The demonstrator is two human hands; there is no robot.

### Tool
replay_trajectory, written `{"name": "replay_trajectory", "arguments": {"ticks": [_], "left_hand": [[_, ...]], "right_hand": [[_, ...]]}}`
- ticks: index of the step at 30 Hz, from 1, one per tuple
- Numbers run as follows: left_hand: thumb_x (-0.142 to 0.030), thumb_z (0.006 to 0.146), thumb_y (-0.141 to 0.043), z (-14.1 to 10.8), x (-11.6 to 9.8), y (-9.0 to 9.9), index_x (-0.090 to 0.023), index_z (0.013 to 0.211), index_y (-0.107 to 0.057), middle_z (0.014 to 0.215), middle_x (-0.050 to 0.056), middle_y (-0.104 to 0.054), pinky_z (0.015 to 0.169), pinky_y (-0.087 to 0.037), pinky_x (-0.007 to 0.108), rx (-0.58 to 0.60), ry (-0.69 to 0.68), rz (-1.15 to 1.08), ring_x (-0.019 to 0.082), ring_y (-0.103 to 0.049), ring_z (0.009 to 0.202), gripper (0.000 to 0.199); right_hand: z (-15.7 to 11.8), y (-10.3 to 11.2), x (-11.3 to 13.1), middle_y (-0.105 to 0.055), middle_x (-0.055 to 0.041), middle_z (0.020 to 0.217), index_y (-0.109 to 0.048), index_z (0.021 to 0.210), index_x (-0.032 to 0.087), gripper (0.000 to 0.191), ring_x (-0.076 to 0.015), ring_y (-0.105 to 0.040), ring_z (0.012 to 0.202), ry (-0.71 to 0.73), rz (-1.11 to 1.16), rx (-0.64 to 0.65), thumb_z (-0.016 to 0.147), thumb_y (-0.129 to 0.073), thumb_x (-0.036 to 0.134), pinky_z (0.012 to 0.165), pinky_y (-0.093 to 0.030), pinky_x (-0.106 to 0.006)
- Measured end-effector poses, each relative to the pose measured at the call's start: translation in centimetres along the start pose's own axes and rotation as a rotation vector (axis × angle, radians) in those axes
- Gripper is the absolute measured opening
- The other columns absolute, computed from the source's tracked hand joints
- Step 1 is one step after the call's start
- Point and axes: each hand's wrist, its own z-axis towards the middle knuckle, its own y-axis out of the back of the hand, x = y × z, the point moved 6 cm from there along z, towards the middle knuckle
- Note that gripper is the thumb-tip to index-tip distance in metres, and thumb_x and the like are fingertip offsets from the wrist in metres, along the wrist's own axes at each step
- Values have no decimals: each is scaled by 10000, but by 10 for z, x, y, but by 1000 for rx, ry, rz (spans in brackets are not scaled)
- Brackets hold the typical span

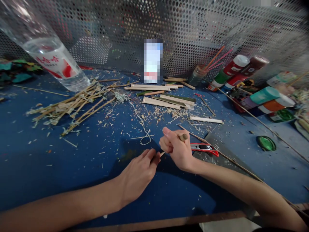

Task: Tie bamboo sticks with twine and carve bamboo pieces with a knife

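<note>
Right hand [175, 150] clenched a bamboo stick [182, 137], light, stiff and splintery, I judged, best held mid-shaft; left hand [137, 174] sat at its thin end, grip unclear from my remote view.

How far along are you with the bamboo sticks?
Done: a bundle of thin sticks is already tied with string, with shavings scattered around it. In hand: the right hand grips a short bamboo stick, and the left hand pinches its thin end. Left: the flat bamboo strips still lie loose and untied.
</note>
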Motion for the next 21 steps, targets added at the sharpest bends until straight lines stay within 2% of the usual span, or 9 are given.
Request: {"name": "replay_trajectory", "arguments": {"ticks": [3, 8, 16, 21], "left_hand": [[-35, 948, -475, -1, 1, 5, -28, 1172, -601, 968, 110, -624, 770, -592, 340, -15, -9, 65, 238, -600, 899, 256], [3, 904, -492, 0, 2, 12, -92, 1053, -644, 964, 104, -615, 661, -571, 291, 24, 21, 39, 220, -595, 861, 232], [45, 847, -435, 1, -6, 12, -48, 1056, -678, 950, 129, -668, 648, -573, 298, -53, -29, 131, 236, -630, 826, 334], [27, 833, -453, 1, -5, 12, -44, 1069, -699, 980, 139, -690, 662, -575, 295, -47, -44, 119, 243, -642, 859, 348]], "right_hand": [[6, 0, -1, -251, 77, 420, -290, 444, 218, 636, -67, -195, 407, -10, -2, -7, 903, -631, 498, 442, -153, -296], [11, -2, -4, -247, 80, 418, -312, 439, 229, 638, -82, -193, 417, -48, -41, 3, 896, -625, 544, 441, -170, -297], [20, -17, -10, -205, 89, 475, -244, 512, 239, 592, -79, -148, 441, -92, -117, 70, 956, -559, 473, 433, -135, -295], [7, -7, -10, -258, 71, 445, -264, 476, 222, 620, -76, -168, 415, -3, -117, 61, 967, -543, 476, 442, -163, -307]]}}
